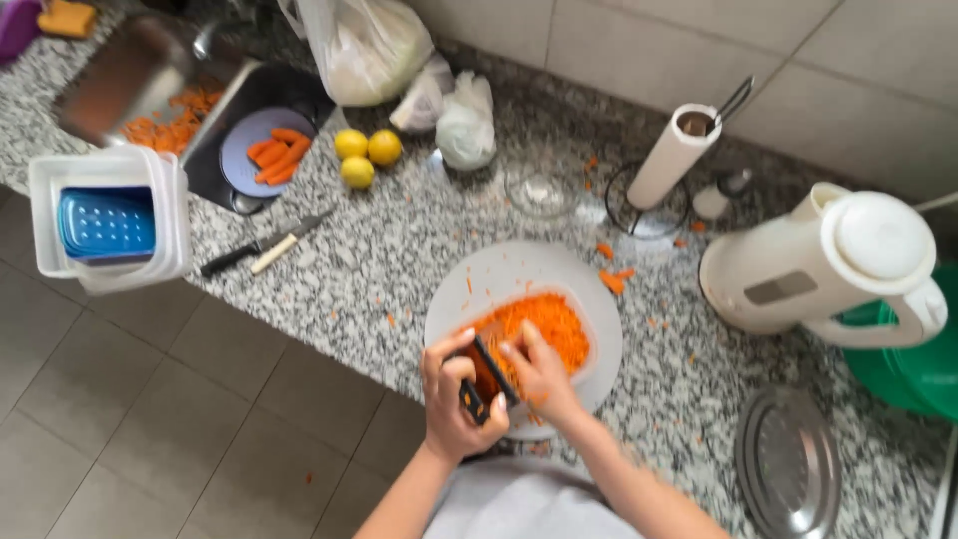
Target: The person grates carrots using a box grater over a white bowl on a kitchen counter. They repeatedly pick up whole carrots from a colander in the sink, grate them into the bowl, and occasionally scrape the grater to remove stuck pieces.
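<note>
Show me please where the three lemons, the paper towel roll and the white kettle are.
lemons (357, 172): head view, on the front lemon's rind.
paper towel roll (671, 160): head view, middle of its white side.
white kettle (798, 274): head view, on its body below the lid.

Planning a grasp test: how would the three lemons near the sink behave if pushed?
The lemons look round and sit loose on the flat granite counter, so they would probably roll. Their skin looks smooth, perhaps slightly slippery. They seem firm, unlikely to deform.

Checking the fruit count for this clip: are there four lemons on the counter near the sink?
No: three lemons lie together on the granite counter, just right of the sink.
</note>
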